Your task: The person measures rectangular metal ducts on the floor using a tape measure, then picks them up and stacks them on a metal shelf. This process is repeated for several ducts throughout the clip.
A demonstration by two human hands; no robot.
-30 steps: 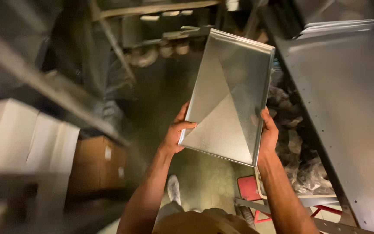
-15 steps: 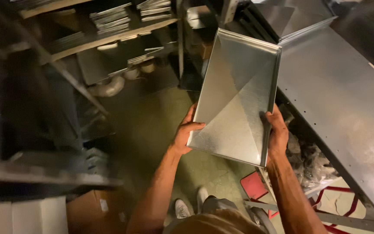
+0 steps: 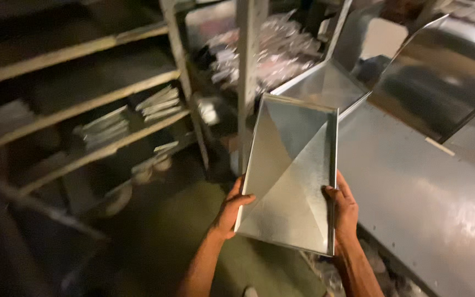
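Held panel: the sheet-metal panel (image 3: 290, 176) fills the space between the left hand (image 3: 231, 210) and right hand (image 3: 343, 212), blocking the way straight ahead.
Right side: a large metal sheet (image 3: 413, 187) lies just beside the panel's right edge; little room there.
Ahead: an upright post (image 3: 247, 71) and a folded metal piece (image 3: 325, 85) stand close behind the panel's top.
Left side: open floor (image 3: 160, 236) gives free passage up to the shelving (image 3: 83, 110).
Shelves: stacks of metal pieces (image 3: 105, 126) occupy the shelf boards.
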